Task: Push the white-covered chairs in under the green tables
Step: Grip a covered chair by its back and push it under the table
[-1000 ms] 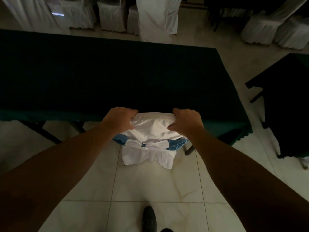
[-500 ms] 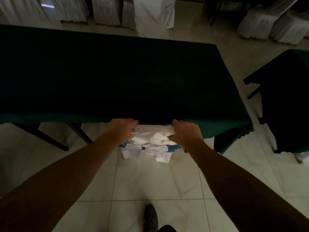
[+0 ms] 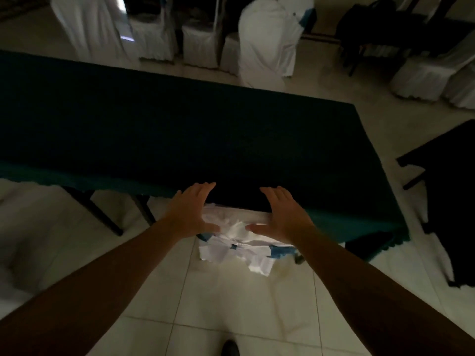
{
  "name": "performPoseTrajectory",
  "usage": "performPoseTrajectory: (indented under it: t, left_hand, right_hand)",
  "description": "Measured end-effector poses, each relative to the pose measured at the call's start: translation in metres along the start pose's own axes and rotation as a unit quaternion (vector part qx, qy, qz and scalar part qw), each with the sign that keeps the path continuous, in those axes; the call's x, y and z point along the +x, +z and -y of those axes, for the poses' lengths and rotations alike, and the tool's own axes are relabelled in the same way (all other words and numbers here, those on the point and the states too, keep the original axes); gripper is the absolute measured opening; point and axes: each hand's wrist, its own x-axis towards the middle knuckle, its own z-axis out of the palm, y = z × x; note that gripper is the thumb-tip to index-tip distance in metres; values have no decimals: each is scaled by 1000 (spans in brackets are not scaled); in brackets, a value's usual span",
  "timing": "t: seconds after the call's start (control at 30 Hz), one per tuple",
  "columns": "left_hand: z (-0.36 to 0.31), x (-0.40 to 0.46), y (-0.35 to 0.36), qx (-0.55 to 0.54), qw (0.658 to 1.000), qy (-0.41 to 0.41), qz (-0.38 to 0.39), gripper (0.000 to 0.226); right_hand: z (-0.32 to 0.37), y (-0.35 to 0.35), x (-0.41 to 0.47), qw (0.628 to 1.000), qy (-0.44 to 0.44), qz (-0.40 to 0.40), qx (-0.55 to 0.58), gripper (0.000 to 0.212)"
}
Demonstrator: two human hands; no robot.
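The white fabric-covered chair with a blue sash (image 3: 239, 236) sits tucked under the near edge of the dark green cloth tabletop (image 3: 180, 134), backrest running along that edge. Left hand (image 3: 191, 210) and right hand (image 3: 284, 217), clenched on the backrest half a second ago, now spread open, grip wide, holding nothing.

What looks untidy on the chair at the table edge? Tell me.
The white cover on the chair's back is bunched and crumpled between the open left hand and right hand, and its blue sash hangs crooked by the green table.
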Motion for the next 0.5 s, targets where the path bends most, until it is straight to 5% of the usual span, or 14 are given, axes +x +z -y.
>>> performPoseTrajectory:
  t: [0.23,0.5]
  left_hand:
    - [68,-84,-66,-14,982,-181,-50,119]
    - [152,-294,-106,-78,901,-373,-206,116]
  right_hand:
    - [105,9,58,995,-92,-22,-13,121]
    - [317,46,80,940,-339,21,-27,122]
